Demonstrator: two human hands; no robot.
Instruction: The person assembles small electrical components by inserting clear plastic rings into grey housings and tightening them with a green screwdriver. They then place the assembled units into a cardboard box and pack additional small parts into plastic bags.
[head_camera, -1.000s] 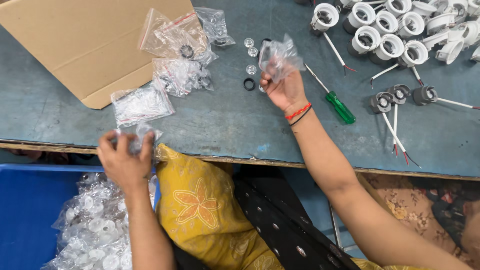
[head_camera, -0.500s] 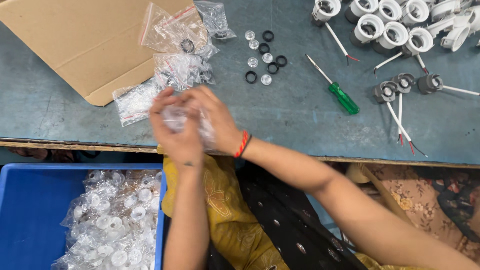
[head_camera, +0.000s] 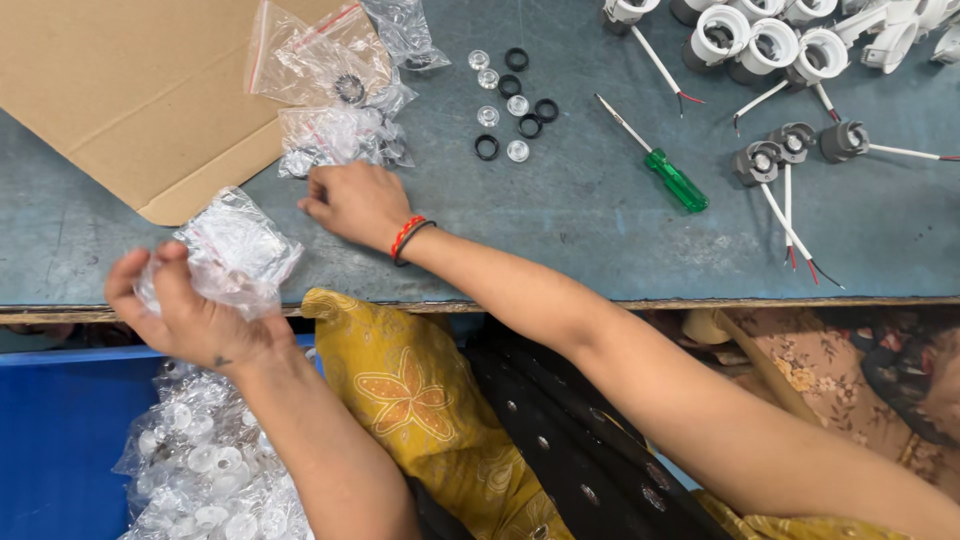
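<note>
One clear bag (head_camera: 232, 252) clamped in left grip (head_camera: 185, 305) | right grip (head_camera: 350, 203) loosely curled, empty

Bare tabletop (head_camera: 560, 215) beside screwdriver (head_camera: 655, 158)

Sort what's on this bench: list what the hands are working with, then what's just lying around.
In hand: clear bag of small parts, held by left hand; small bags by right hand.

Lying about: green screwdriver, wired lamp holders, cardboard.
</note>
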